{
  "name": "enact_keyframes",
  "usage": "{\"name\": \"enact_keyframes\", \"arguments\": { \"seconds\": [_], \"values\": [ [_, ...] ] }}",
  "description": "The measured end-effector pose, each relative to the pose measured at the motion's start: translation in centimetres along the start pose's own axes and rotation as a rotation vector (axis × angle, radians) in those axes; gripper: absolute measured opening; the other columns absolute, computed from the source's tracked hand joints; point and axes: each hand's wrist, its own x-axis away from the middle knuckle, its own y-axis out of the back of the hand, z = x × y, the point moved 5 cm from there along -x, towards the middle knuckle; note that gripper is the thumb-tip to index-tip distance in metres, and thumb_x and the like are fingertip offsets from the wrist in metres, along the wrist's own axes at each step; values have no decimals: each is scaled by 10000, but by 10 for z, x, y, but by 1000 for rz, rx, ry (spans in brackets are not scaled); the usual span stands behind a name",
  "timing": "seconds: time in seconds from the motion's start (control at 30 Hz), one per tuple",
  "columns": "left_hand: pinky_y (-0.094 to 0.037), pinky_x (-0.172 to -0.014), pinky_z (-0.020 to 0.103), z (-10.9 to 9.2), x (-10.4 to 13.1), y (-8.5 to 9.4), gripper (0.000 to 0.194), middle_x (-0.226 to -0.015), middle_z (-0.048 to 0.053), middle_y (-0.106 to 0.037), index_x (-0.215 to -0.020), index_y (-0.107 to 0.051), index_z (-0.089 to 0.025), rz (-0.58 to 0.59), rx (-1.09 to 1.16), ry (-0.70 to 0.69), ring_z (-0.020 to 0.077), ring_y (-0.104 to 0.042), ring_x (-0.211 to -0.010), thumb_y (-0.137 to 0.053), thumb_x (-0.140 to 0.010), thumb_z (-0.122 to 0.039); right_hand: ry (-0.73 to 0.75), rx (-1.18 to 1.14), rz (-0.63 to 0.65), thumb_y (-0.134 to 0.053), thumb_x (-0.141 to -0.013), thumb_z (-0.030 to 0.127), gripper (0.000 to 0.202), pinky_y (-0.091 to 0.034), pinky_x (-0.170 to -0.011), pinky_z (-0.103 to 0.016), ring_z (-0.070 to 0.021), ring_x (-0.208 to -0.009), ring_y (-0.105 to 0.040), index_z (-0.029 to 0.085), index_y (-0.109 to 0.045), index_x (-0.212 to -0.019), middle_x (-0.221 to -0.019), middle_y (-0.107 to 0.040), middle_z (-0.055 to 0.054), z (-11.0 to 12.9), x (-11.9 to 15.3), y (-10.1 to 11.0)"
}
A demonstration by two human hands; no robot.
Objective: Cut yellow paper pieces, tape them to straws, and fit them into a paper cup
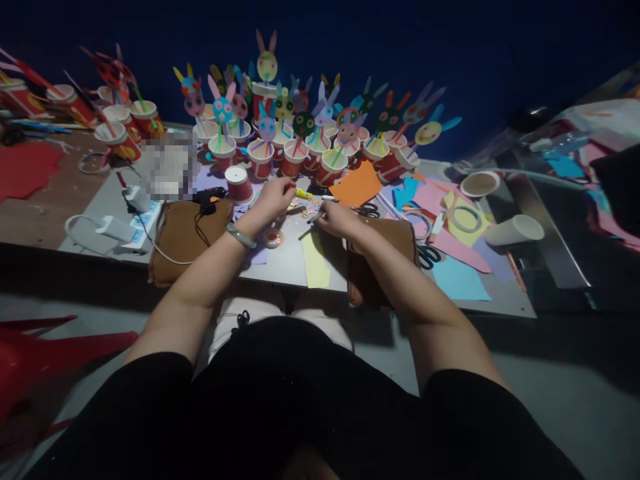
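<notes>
My left hand (281, 195), with a bracelet on the wrist, is closed near a yellow object (303, 194) just off its fingertips; what it pinches is too small to name. To its right, my right hand (334, 219) is closed around a thin light-coloured tool (316, 217), perhaps a pen, whose type is unclear. Small paper scraps (295, 208) lie between the hands. Below them are a round orange-edged piece (273, 238) and a pale yellow paper strip (316, 260). A red cup (239, 185) stands upside down left of my left hand.
Several red cups with paper rabbit heads (267, 65) line the back. Brown pads (187, 240) lie under both arms. A power strip (137, 233) with cables is at left. Orange paper (357, 185), scissors (429, 256), a tape roll (466, 218) and a cup on its side (517, 229) are at right.
</notes>
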Motion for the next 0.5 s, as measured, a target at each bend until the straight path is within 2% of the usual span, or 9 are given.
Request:
{"name": "enact_keyframes", "arguments": {
  "seconds": [0.07, 0.2, 0.37, 0.5],
  "values": [
    [-473, -919, 301, -3, -16, -9, 332, -1137, 135, -749, -1143, -734, -83, 32, 8, 28, 219, -658, -1044, -532, -898, -180, -27, 5, -25, -483, -942, 287, 340, -507, -851, -382, -332, -1063, -667, 129, -610, -1215, -1178, -723, -205, 3, -18, 5],
    [-482, -928, 318, 2, -27, -20, 347, -1154, 157, -745, -1165, -727, -65, 49, 0, 83, 234, -666, -1041, -532, -901, -177, -71, 51, -22, -450, -967, 278, 385, -517, -898, -396, -343, -1144, -658, 111, -588, -1285, -1259, -700, -216, 1, -35, 9],
    [-493, -884, 323, 24, -34, -27, 322, -1097, 152, -758, -1100, -750, -80, 52, -13, 102, 228, -672, -958, -540, -874, -173, -79, 141, 53, -421, -987, 303, 406, -516, -941, -417, -364, -1207, -652, 96, -614, -1277, -1282, -685, -254, -4, -28, -1],
    [-498, -876, 315, 34, -42, -29, 335, -1080, 129, -757, -1127, -740, -96, 42, 33, 143, 210, -671, -933, -533, -883, -192, -92, 156, 47, -428, -965, 261, 406, -515, -950, -449, -379, -1218, -648, 99, -618, -1286, -1282, -681, -268, -8, -19, -1]
  ]
}}
